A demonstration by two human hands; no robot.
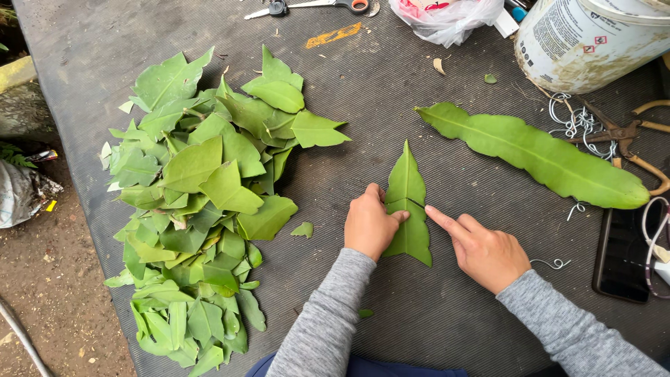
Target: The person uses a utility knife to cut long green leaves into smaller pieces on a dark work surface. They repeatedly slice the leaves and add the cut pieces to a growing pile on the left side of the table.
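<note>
A pointed green leaf piece point(408, 188), cut with notched sides and a wide base, lies flat on the dark ribbed table point(391, 91). My left hand point(370, 225) rests on its left edge, thumb and fingers pressing the leaf down. My right hand point(481, 248) is on the other side, its forefinger stretched out and touching the leaf's right edge. Neither hand lifts the leaf. A long, wavy-edged green leaf point(537, 153) lies farther right, apart from both hands.
A large heap of cut green leaf pieces point(202, 202) covers the table's left. Scissors point(314, 7), a plastic bag point(447, 17) and a white bucket point(586, 42) stand at the back. Pruning shears point(628, 132), wire bits point(572, 122) and a dark phone point(621, 255) lie right.
</note>
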